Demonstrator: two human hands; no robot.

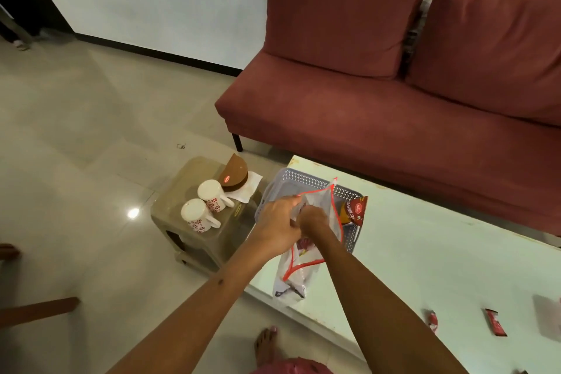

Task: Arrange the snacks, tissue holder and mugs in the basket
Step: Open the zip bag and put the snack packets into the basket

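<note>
Both hands together over the near-left corner of the basket (306, 184), working a clear bag (299, 270) with red trim. Left hand (277, 223) pinches the bag's upper edge; right hand (314, 220) is closed on the bag just beside it, knuckles touching the left. Bag hangs down over the table (425, 252) edge, some printed packs inside, can't read them.

Basket sits on the table's far-left corner. One red snack pack (355, 211) stands tilted inside it against the right wall.

Two white mugs (202, 209) with red flower print are on the stool (194, 231) left of the table, mouths tipped toward the camera, handles to the right. Brown tissue holder (235, 176) is behind them on the same stool, on a white napkin.

Two small red sachets (494, 322) lie on the table's near-right, well apart from the basket.
</note>
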